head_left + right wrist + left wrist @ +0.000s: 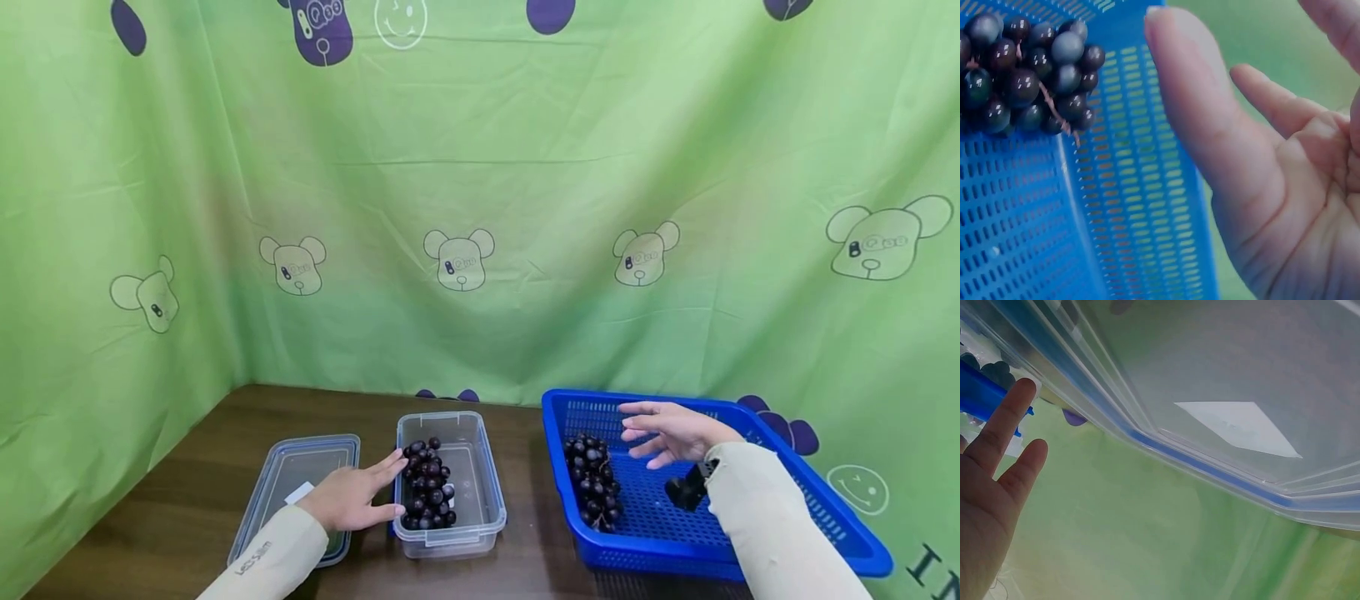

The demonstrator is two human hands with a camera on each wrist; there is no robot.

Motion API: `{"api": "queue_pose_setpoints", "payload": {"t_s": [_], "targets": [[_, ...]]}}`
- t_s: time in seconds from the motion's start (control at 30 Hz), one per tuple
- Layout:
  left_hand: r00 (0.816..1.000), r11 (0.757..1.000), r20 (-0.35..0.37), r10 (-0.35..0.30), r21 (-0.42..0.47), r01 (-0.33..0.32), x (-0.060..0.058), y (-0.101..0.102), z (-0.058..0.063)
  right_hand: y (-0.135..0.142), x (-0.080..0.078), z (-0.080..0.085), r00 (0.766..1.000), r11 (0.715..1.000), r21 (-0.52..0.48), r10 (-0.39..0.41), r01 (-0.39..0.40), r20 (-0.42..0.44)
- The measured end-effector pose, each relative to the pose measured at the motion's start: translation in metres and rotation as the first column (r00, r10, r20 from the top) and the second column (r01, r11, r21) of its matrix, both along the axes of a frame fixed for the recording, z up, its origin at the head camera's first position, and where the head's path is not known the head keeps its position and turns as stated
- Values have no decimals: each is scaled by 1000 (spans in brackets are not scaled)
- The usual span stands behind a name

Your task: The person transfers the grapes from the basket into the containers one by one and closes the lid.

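A bunch of dark grapes (429,487) lies along the left side of a clear plastic container (472,467). My left hand (351,497) is at that container's left wall, fingers extended, fingertips right at the rim beside the grapes. Over the blue basket (637,542) hovers my right hand (673,429), its fingers spread and nothing in them. A second bunch of grapes (592,482) rests at the left end of the basket; in the right wrist view these grapes (1022,81) show a brown stem, with my thumb apart from them.
A clear lid (262,492) with a blue seal lies left of the container, partly under my left forearm. Its white label (1235,428) shows in the left wrist view. A green printed cloth (465,183) hangs behind the brown table (521,500).
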State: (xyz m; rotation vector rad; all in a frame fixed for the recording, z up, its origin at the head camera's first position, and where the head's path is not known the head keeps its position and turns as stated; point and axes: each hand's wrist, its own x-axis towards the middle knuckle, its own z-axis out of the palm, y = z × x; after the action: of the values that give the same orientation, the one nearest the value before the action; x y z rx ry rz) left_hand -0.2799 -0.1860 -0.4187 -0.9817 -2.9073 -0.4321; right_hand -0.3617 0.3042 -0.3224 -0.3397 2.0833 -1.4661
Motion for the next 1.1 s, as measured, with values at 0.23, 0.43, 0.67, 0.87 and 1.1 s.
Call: {"api": "queue_pose_setpoints", "payload": {"t_s": [0.23,0.43,0.67,0.87,1.1], "targets": [[1000,1000,1,5,5,-5,2,-2,-1,1,3,-21,993,993,27,-119,119,10],[1000,1000,-7,6,14,-6,2,-2,-2,-7,6,-31,987,987,52,-155,153,43],[1000,1000,10,8,11,-8,-1,0,-2,-9,5,-42,982,980,92,-181,175,62],[1000,1000,9,19,-6,-19,-3,1,-4,-14,0,-47,974,972,112,-216,208,67],[1000,1000,9,20,-5,-19,-2,0,-7,-22,-5,-56,966,963,118,-249,240,64]]}}
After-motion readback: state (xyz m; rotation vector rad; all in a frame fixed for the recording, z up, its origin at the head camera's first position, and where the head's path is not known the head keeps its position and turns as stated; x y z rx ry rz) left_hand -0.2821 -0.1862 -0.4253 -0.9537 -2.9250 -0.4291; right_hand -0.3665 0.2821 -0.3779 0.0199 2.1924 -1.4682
